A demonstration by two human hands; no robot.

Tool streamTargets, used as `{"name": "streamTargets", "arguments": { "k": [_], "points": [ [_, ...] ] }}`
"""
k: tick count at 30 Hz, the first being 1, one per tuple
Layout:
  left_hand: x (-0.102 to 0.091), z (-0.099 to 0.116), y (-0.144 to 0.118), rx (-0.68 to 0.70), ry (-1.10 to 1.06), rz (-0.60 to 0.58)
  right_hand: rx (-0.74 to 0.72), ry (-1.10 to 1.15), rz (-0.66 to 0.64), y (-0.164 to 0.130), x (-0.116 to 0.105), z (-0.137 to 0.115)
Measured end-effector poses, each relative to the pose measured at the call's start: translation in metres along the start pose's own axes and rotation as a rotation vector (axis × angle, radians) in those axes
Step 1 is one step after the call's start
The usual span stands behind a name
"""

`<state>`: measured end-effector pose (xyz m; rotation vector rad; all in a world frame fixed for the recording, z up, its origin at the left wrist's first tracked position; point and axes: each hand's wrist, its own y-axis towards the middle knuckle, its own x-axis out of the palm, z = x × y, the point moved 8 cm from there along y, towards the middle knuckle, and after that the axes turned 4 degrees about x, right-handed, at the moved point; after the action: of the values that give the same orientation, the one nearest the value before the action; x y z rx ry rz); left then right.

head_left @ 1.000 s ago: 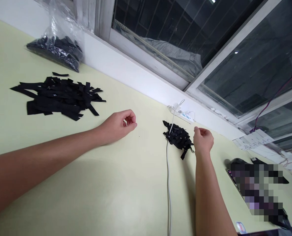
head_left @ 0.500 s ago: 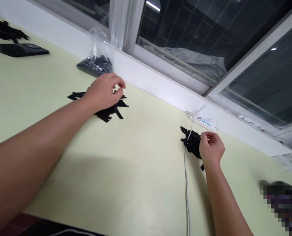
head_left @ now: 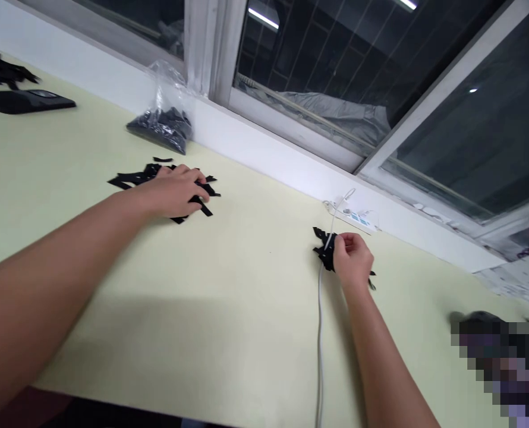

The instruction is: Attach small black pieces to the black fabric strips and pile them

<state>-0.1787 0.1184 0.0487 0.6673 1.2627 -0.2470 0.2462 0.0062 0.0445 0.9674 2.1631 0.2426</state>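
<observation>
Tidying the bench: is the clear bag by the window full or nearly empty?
Partly filled. The clear bag holds black pieces only in its bottom; its upper part stands up crumpled and see-through.

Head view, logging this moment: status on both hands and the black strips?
Left hand flat on strip pile. Right hand on small black pile, grip unclear. White cable runs beside right hand. Bag by the wall.

A clear plastic bag (head_left: 164,122) of dark pieces leans against the white window ledge (head_left: 264,145). A white cable (head_left: 320,333) runs across the pale table (head_left: 229,321) to a power strip (head_left: 351,217). A dark flat device (head_left: 24,101) lies far left.
</observation>
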Motion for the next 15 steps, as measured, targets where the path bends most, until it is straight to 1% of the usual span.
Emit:
{"name": "streamTargets", "arguments": {
  "k": [2, 4, 6, 8, 10, 12, 15],
  "points": [
    [0.0, 0.004, 0.001, 0.017, -0.032, 0.018, -0.016, 0.013, -0.026, -0.001, 0.004, -0.002],
    [-0.003, 0.006, 0.002, -0.018, -0.062, 0.061, -0.03, 0.025, -0.047, -0.001, 0.007, -0.004],
    [-0.006, 0.011, 0.003, -0.039, -0.032, 0.092, -0.044, 0.037, -0.064, -0.003, 0.01, -0.006],
    [-0.01, 0.023, 0.007, -0.029, 0.052, 0.109, -0.051, 0.045, -0.077, -0.004, 0.01, -0.008],
    [-0.015, 0.043, 0.015, 0.015, 0.128, 0.125, -0.066, 0.059, -0.093, -0.006, 0.011, -0.013],
    [-0.019, 0.07, 0.028, 0.064, 0.137, 0.145, -0.105, 0.096, -0.118, -0.01, 0.013, -0.021],
    [-0.014, 0.124, 0.047, 0.187, 0.022, 0.138, -0.172, 0.203, -0.199, -0.02, 0.021, -0.035]
  ]
}}
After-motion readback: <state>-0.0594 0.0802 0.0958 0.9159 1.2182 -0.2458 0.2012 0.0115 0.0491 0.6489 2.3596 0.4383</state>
